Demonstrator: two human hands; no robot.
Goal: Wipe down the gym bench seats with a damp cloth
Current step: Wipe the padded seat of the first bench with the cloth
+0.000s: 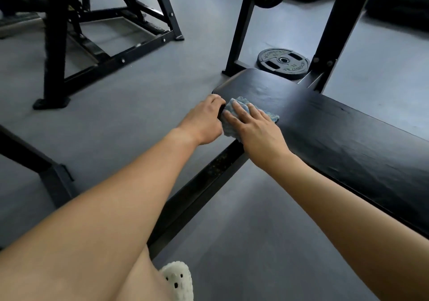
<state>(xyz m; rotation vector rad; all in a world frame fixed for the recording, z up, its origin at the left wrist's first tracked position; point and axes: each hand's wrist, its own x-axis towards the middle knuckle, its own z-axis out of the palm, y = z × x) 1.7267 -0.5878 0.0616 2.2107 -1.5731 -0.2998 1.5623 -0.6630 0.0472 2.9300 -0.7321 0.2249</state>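
At the left edge of the surface [348, 142], near its far end, your right hand [253, 128] lies flat on the blue cloth [228, 128], fingers straight, pressing down. Your left hand [202, 119] is just beside it, fingers curled over that edge. The long axis runs from the hands toward the near-right end, so I'd sweep the right hand that way.

A gym: padded bench [336, 133], weight plate [283, 63], steel racks [97, 33], rubber floor [139, 96].
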